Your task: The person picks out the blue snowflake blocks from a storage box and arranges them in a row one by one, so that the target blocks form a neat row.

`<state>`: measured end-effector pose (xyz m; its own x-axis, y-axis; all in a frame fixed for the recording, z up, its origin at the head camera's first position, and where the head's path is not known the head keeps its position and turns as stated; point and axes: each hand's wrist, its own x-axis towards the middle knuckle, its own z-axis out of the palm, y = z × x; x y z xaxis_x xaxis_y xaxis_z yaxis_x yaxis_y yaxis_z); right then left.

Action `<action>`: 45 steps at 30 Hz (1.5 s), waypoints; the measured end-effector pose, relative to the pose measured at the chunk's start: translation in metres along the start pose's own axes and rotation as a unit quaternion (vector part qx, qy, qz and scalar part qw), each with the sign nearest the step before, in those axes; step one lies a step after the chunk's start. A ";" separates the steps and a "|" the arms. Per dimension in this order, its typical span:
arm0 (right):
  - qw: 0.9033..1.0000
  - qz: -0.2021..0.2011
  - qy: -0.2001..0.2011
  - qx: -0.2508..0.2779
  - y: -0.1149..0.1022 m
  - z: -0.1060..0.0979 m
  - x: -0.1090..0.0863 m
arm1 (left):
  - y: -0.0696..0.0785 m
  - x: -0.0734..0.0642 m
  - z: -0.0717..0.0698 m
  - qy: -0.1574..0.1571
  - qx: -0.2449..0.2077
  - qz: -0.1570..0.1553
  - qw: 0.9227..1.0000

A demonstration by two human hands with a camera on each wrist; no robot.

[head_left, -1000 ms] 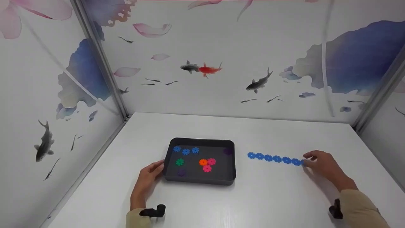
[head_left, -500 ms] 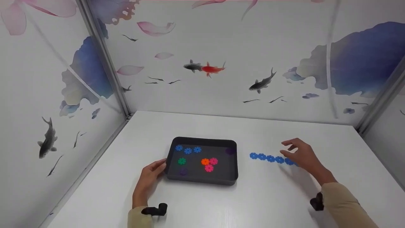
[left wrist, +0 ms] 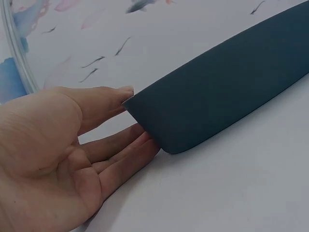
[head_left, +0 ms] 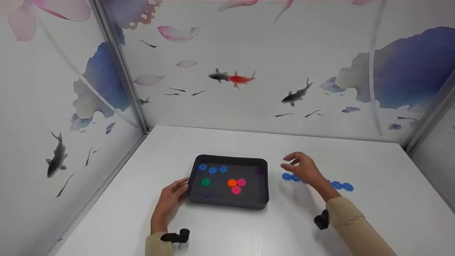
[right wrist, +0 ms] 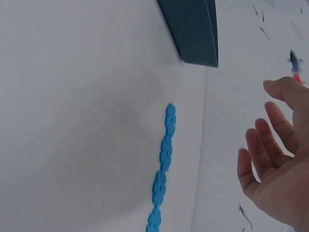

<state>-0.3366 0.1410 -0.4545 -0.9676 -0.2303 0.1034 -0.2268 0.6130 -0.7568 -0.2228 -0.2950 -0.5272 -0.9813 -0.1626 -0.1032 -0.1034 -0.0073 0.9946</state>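
Note:
My left hand (head_left: 170,200) holds the left side of a dark grey rectangular tray (head_left: 227,203). In the left wrist view its thumb tip is at the tray's rim (left wrist: 193,63), the other fingers against the slanting outer wall below. My right hand (head_left: 305,170) hovers above a row of blue flower-shaped discs (head_left: 337,185), hiding the middle of it. Its fingers are loosely bent, with nothing between them in the right wrist view. The row (right wrist: 165,152) runs from near the tray's right side toward the right.
Inside the tray lie several blue discs (head_left: 212,170), a green one (head_left: 205,182), an orange one (head_left: 232,182), two pink ones (head_left: 236,190) and two dark purple ones (head_left: 260,171). White panels printed with fish (head_left: 241,79) border the white table (head_left: 249,234).
My right hand has let go of the right end of the blue row and moved left above it toward the tray. The left hand stays at the tray.

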 end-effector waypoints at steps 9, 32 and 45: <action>0.993 0.020 -0.022 0.113 -0.035 0.053 0.015 | -0.001 0.002 -0.001 -0.003 0.008 0.003 1.000; 0.973 0.111 0.001 0.204 -0.075 0.146 0.046 | -0.002 0.002 0.001 -0.024 -0.043 0.007 0.999; 0.985 0.086 -0.020 0.147 -0.085 0.169 0.053 | -0.003 0.001 -0.001 -0.016 -0.027 0.008 0.999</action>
<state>-0.3495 -0.0505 -0.4941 -0.9825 -0.1752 -0.0638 -0.0123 0.4022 -0.9155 -0.2234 -0.2962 -0.5303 -0.9875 -0.1316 -0.0872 -0.0801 -0.0587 0.9951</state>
